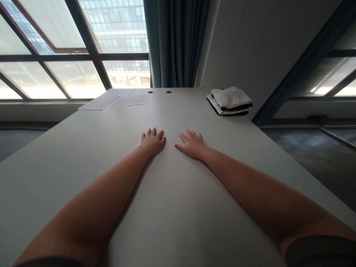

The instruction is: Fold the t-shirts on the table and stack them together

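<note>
My left hand [153,141] lies palm down on the white table [167,207], fingers spread and holding nothing. A short gap to its right, my right hand [191,144] rests flat on the same surface with its fingers apart. Beyond the right hand, near the table's right edge, sits a stack of folded white and black cloth [230,100]. Neither hand touches it.
Printed paper sheets [128,101] lie at the far left of the table. Two round cable holes [168,92] are set near the far edge. Behind stand a dark blue curtain [176,44] and large windows [122,74].
</note>
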The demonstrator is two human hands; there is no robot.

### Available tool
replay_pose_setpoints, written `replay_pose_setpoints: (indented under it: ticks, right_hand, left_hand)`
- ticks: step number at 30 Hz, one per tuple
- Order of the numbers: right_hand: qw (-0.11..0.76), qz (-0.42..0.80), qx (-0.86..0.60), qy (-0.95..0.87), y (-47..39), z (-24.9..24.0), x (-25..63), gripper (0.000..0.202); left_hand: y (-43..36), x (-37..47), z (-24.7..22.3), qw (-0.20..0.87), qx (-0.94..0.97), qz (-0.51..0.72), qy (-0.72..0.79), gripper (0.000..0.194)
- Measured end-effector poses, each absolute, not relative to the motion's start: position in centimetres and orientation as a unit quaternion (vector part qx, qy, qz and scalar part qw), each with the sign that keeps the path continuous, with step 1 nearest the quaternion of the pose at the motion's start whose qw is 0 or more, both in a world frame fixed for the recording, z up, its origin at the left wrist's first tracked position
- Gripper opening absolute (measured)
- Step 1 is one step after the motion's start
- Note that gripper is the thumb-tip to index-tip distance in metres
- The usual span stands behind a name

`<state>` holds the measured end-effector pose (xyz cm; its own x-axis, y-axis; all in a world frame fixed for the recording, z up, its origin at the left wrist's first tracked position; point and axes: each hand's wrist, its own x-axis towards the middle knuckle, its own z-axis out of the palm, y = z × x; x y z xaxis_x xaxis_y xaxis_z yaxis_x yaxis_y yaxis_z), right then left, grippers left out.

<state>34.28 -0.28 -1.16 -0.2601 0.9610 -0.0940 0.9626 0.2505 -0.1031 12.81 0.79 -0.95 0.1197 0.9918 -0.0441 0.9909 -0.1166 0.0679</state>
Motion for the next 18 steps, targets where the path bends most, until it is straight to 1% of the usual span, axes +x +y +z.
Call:
replay_pose_setpoints:
  ticks: [18]
  right_hand:
    - [0.009,-0.067,0.609,0.791,-0.35,-1.11,34.3,0.084]
  left_hand:
    - [0.87,12.72,-1.16,0.04,0.747,0.008,0.664,0.066]
